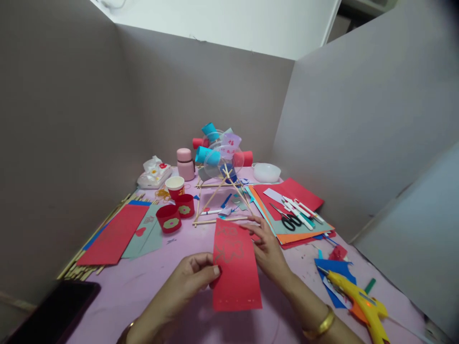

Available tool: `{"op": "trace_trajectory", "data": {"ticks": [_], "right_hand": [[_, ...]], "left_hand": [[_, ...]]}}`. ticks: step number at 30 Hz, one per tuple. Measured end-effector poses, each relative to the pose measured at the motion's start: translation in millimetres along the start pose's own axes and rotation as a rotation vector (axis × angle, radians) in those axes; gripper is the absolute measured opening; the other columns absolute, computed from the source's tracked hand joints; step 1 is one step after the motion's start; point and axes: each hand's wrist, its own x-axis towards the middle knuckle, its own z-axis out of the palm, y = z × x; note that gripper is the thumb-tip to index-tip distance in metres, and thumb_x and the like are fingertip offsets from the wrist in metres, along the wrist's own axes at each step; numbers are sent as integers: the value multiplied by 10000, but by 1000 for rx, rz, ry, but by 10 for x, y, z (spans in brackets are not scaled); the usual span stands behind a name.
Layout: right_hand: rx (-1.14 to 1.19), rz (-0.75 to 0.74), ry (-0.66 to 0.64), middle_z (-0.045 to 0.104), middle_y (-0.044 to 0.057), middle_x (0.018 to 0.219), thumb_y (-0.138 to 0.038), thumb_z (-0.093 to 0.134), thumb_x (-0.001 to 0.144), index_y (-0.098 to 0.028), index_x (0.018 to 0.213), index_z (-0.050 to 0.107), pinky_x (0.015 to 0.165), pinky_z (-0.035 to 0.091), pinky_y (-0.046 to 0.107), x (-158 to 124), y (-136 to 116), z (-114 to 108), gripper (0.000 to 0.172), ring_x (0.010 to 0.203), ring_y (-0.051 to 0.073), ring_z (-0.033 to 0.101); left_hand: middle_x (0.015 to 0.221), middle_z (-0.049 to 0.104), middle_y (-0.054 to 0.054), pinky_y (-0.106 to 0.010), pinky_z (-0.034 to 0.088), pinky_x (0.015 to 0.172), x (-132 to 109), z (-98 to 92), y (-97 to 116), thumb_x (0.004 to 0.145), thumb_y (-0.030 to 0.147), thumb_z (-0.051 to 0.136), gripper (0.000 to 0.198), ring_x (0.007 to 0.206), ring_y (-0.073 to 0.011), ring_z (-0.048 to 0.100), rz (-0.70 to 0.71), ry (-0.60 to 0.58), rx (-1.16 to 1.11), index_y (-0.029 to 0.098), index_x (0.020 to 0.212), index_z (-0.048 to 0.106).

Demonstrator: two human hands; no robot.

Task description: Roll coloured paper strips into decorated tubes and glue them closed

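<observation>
A red paper strip with drawn gold outlines near its top is held up over the table. My left hand pinches its left edge, thumb in front and fingers behind. At the upper right edge, my right hand grips the same strip; part of its fingers is hidden by the paper. Just beyond stands a stick frame carrying clear discs with blue and red paper cups. To the left are two red paper rings with gold flower shapes, beside a paper cup.
On the right, black-handled scissors and several pens lie on coloured paper sheets. A yellow glue gun rests near the right front. Left are red sheets, sticks and a phone. A pink flask stands behind.
</observation>
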Motion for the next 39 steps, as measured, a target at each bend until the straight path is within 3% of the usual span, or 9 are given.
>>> {"op": "trace_trajectory", "data": {"ticks": [2, 5, 10, 14, 19, 24, 27, 34, 39], "right_hand": [[3, 13, -17, 520, 91, 1146, -214, 538, 784, -222, 855, 678, 625, 459, 266, -40, 29, 16, 157, 971, 221, 536], [37, 73, -46, 612, 49, 809, -252, 495, 835, -199, 803, 618, 634, 459, 282, -120, 68, 29, 138, 722, 179, 582], [148, 217, -124, 484, -62, 535, -345, 461, 875, -204, 956, 516, 445, 378, 216, -331, 35, 50, 171, 447, 115, 472], [364, 345, -158, 514, -94, 519, -405, 572, 816, -228, 1083, 391, 414, 335, 179, -457, 1, 80, 368, 404, 96, 469], [510, 426, -213, 560, -44, 599, -418, 634, 769, -180, 799, 543, 477, 392, 182, -486, -12, 100, 256, 489, 85, 512], [675, 458, -390, 646, -24, 685, -300, 652, 771, -217, 864, 652, 650, 429, 201, -488, -115, 117, 124, 659, 106, 593], [598, 432, -389, 694, -9, 731, -251, 669, 765, -244, 889, 667, 683, 444, 229, -523, -87, 136, 125, 689, 127, 622], [152, 166, -157, 695, 49, 751, -246, 633, 789, -233, 760, 726, 643, 461, 266, -559, 64, 106, 98, 701, 182, 621], [80, 144, -136, 674, 48, 722, -247, 625, 794, -225, 718, 698, 609, 461, 268, -571, 40, 96, 108, 670, 181, 608]], "left_hand": [[628, 602, 22, -204, 363, 570, -8, 44, 17, 667, 318, 671, 172, 573, -107, 454, 18, -6, -43, 153, 715, 678], [666, 645, 1, -236, 418, 650, -3, 89, 8, 667, 292, 675, 171, 648, -145, 537, 34, -8, -85, 157, 770, 691], [764, 702, -31, -272, 464, 694, 72, 62, -77, 662, 304, 675, 186, 710, -184, 609, 50, 113, -81, 171, 792, 679], [650, 672, 11, -209, 433, 529, 154, 14, -182, 645, 313, 690, 166, 587, -143, 579, 43, 275, -49, 180, 736, 654], [634, 655, 31, -181, 418, 506, 196, 1, -267, 684, 312, 675, 153, 584, -122, 568, 63, 354, -84, 184, 753, 626], [674, 676, 20, -199, 456, 557, 188, -24, -272, 699, 301, 674, 170, 590, -123, 575, 58, 361, -167, 179, 804, 618], [628, 650, 31, -208, 464, 556, 178, -30, -265, 703, 302, 671, 164, 563, -124, 575, 46, 347, -210, 182, 800, 616], [496, 566, 70, -157, 342, 389, 184, -28, -308, 696, 326, 672, 162, 378, -62, 427, 9, 366, -186, 185, 733, 603], [595, 627, 31, -179, 415, 482, 178, -43, -329, 654, 339, 693, 196, 521, -106, 537, 26, 438, -153, 177, 719, 605]]}}
